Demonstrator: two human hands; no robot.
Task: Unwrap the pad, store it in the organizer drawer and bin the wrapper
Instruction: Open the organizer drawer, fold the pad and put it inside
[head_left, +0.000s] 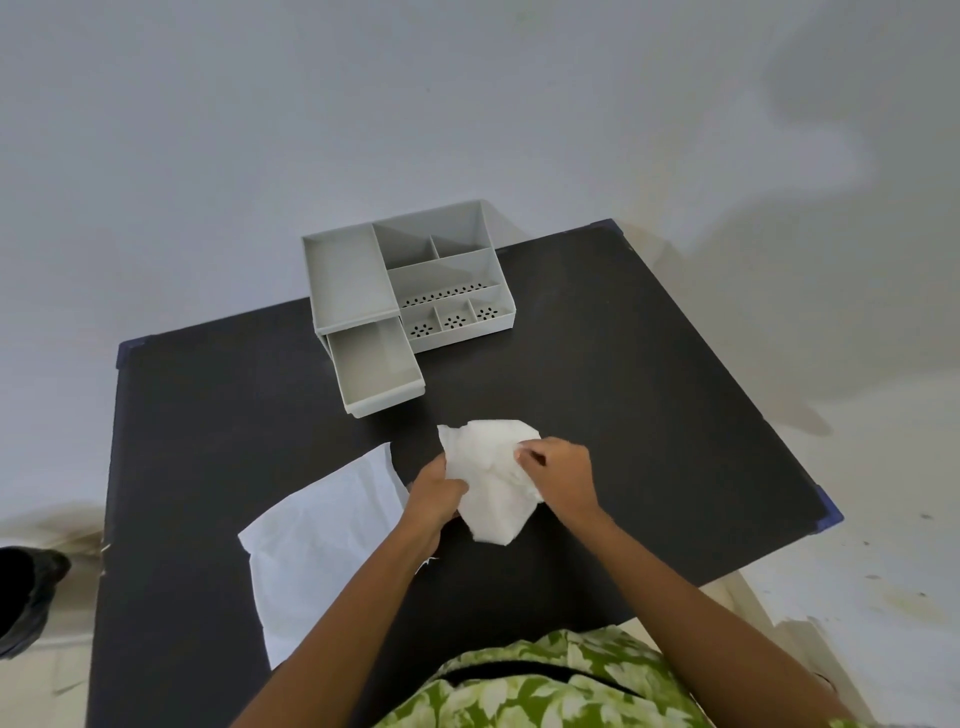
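Note:
A crumpled white pad (488, 467) is held just above the black table (649, 389), near its middle. My left hand (434, 493) grips the pad's left edge and my right hand (558, 475) pinches its right side. A flat white wrapper (317, 551) lies on the table to the left of my hands, partly under my left forearm. The grey organizer (410, 275) stands at the table's far edge. Its drawer (376, 366) is pulled out toward me and looks empty.
A dark bin or bag (26, 592) shows at the left edge on the floor, beside the table. The organizer has several open compartments on top. A pale wall rises behind the table.

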